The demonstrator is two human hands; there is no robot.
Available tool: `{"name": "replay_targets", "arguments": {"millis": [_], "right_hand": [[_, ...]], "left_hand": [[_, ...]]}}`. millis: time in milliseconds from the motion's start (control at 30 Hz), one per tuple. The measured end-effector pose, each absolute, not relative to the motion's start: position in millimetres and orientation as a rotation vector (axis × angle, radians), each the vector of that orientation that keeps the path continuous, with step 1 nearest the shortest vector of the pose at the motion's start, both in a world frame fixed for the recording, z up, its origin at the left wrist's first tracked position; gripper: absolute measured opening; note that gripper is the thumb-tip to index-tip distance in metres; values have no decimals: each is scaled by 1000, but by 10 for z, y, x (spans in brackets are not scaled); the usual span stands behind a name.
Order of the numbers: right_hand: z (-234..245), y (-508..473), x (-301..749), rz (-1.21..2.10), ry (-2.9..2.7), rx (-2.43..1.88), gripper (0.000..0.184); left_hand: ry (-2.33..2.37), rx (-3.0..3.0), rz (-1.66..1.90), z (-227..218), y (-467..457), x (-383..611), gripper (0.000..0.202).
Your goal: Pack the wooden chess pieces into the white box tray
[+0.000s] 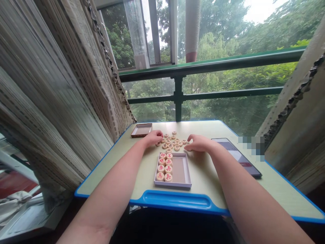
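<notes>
Several round wooden Chinese chess pieces (170, 145) lie in a loose cluster on the table, most with dark characters. My left hand (153, 137) is at the cluster's left edge, fingers bent and slightly apart, close to a piece (158, 143). On the opposite side, my right hand (198, 142) has its thumb and forefinger apart, its lower fingertips at a piece (188, 148) they partly hide. Nearer to me sits a shallow open box (188, 169). Its left half holds two columns of red-character pieces (168, 168); its cardboard bottom shows on the right.
The box lid (141, 130) lies upturned at the table's back left. A tablet (238, 159) rests under my right forearm. The pale table (111, 169) has a blue rim and a blue front groove (177, 200). Curtains (76, 67) and a green railing (215, 67) stand around it.
</notes>
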State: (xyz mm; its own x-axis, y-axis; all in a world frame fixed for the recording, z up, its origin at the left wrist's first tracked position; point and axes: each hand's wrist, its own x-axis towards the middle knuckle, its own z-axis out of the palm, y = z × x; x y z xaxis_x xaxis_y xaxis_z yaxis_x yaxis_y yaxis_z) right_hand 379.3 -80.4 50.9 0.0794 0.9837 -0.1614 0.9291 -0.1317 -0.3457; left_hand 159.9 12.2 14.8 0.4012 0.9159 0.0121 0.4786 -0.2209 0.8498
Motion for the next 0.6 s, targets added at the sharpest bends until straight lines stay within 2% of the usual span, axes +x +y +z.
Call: {"name": "replay_targets", "arguments": {"millis": [267, 433, 600], "right_hand": [[483, -769, 3741, 512, -2003, -2092, 35], [434, -742, 3758, 516, -2018, -2072, 34], [393, -741, 3795, 585, -1998, -2035, 40]], "left_hand": [[1153, 1827, 638, 177, 71, 1648, 15], [1159, 1855, 662, 160, 76, 1675, 13], [1195, 1794, 768, 111, 113, 1677, 11]]}}
